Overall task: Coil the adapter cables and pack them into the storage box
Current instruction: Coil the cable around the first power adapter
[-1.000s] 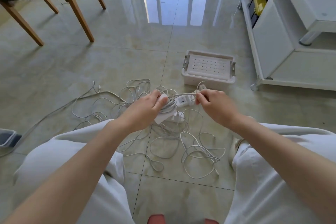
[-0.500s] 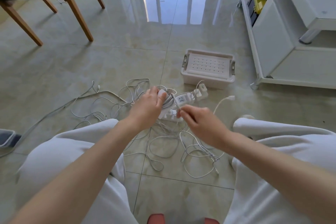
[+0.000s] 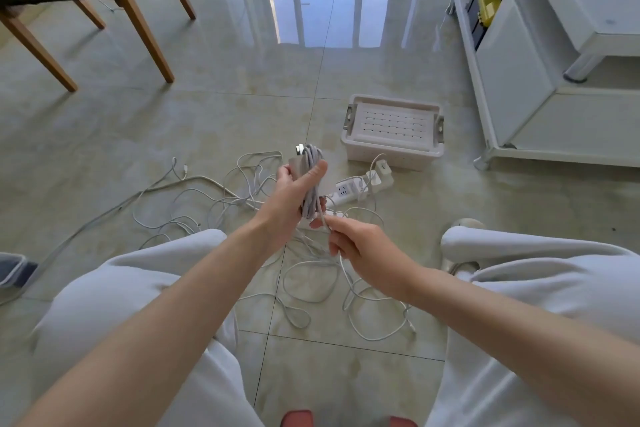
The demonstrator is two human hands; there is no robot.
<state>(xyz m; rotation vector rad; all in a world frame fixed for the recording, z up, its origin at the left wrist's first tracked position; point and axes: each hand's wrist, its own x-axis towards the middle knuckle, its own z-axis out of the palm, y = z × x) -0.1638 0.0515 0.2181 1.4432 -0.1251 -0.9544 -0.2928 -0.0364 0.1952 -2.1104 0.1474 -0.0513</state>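
My left hand [image 3: 292, 194] is raised above the floor and grips a white adapter [image 3: 302, 163] with grey cable wound around it lengthwise. Just below it, my right hand [image 3: 360, 246] pinches the loose end of that cable [image 3: 323, 222] between thumb and fingers. A white storage box [image 3: 393, 146] with its perforated lid on sits on the floor beyond my hands. A white power strip [image 3: 349, 189] with a small plug-in adapter [image 3: 382, 172] lies between me and the box. Several loose white cables [image 3: 311, 274] are tangled on the tiles under my hands.
A wooden chair [image 3: 135, 7] stands at the back left. A white cabinet [image 3: 540, 80] stands to the right of the box, with a yellow case [image 3: 488, 0] inside. A small container's corner [image 3: 12, 269] shows at the left edge. My knees in light trousers frame the cables.
My left hand has lifted the wound adapter up off the power strip and turned it upright. My right hand has moved back and down, from the strip to the cable's loose end.
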